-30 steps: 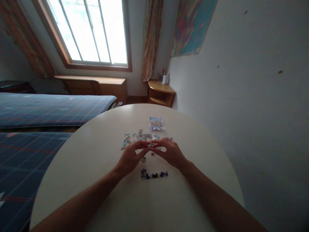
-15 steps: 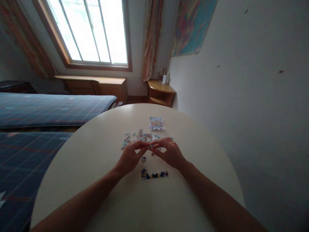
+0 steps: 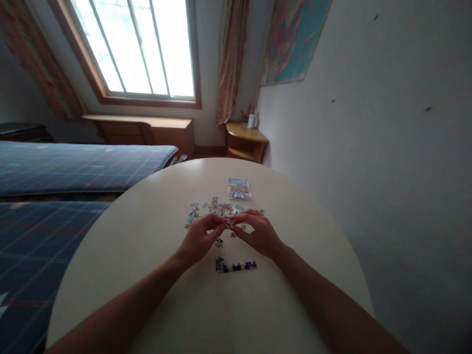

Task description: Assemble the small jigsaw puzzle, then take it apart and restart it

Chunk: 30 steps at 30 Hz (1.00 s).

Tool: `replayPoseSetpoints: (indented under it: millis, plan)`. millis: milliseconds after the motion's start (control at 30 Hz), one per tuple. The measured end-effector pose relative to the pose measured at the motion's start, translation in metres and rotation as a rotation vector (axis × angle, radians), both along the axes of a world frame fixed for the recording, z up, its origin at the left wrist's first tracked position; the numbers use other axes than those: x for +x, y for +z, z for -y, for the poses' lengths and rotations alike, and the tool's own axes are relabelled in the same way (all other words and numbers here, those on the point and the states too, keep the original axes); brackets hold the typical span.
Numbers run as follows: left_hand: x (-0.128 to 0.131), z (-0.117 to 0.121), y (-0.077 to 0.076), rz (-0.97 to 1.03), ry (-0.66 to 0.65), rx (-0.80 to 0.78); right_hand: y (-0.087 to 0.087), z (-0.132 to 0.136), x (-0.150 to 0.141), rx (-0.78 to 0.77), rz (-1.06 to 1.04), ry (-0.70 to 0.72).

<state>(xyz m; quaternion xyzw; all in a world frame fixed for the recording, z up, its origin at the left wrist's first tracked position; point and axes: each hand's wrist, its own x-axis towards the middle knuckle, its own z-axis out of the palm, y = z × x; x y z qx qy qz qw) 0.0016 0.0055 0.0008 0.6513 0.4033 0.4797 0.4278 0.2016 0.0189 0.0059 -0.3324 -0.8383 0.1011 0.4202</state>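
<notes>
Between the fingertips of my left hand (image 3: 201, 235) and my right hand (image 3: 258, 230) is a small jigsaw puzzle piece (image 3: 230, 222), partly teal. Both hands pinch it, their tips nearly meeting. Behind them lies a heap of loose jigsaw pieces (image 3: 220, 208), partly hidden by my fingers. A dark and white piece (image 3: 219, 242) rests alone beside my left hand, and a reddish one (image 3: 233, 235) lies below the fingertips. Closer to me is a joined L-shaped strip of pieces (image 3: 236, 267), dark blue with pale patches.
A printed picture sheet (image 3: 239, 189) lies beyond the heap on the round white table (image 3: 165, 305). To the left stand beds with plaid mattresses (image 3: 73, 167). The wall (image 3: 387, 172) runs along the right side. A small corner shelf (image 3: 246, 135) stands past the table.
The puzzle piece has turned slightly between my fingers, showing more of its teal side. My hands have otherwise stayed almost in place.
</notes>
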Motion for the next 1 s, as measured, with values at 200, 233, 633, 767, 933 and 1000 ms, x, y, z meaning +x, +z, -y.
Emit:
replayPoseSetpoints:
  millis: [200,233,633,767,933,1000]
  plan:
    - [-0.0002,-0.0003,-0.002,0.03,-0.027,-0.021,0.0048,0.0028,-0.002,0.005,0.022,0.12]
    - [-0.0003,-0.0003,-0.0021,0.028,-0.028,-0.023,0.0049,0.003,-0.0019,0.001,0.027,0.133]
    - [0.0005,0.0006,-0.0021,-0.057,-0.04,-0.005,0.0004,0.0023,-0.0002,-0.044,0.08,0.254]
    - [-0.0008,-0.0008,-0.0031,-0.122,-0.025,-0.015,0.001,0.0038,0.0005,-0.073,0.115,0.264]
    - [-0.0009,0.0019,0.0013,-0.18,-0.021,-0.024,0.0006,0.0044,0.0012,-0.187,0.037,0.159]
    - [-0.0006,0.003,0.0035,-0.185,-0.025,-0.042,0.0011,0.0042,0.0012,-0.223,-0.011,0.126]
